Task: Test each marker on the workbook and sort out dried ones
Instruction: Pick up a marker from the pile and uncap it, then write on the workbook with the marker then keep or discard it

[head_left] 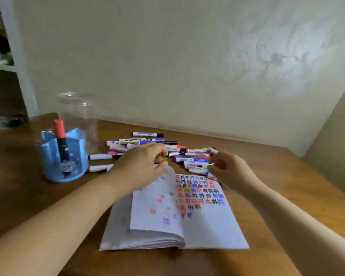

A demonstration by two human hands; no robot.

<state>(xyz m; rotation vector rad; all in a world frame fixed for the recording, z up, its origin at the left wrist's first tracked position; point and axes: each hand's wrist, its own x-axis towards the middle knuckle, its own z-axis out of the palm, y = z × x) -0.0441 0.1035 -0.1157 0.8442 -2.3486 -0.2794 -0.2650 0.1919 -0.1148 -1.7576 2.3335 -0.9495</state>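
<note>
Lying open on the wooden table (267, 176), the workbook (205, 226) has its spine running away from the person, and its right page carries rows of red, blue and black test marks along the top. Just beyond its far edge sits the pile of markers (195, 155), most of them lying crosswise with their long axes roughly left to right; one white marker with a black cap (147, 134) lies apart at the back, cap pointing right.

Over the near edge of the pile, the left hand (141, 166) has its fingers curled, pinching what looks like a dark-tipped marker at the fingertips, though blur hides just what is gripped. The right hand (229, 172) is curled too, thumb and fingers closed on a small white-and-blue marker piece (209, 174) at the workbook's top right corner.

To the left stands a blue pen holder (68, 166) with one red-capped marker (61, 138) upright in it, cap up. Behind it stands a clear plastic jar (78, 112).
</note>
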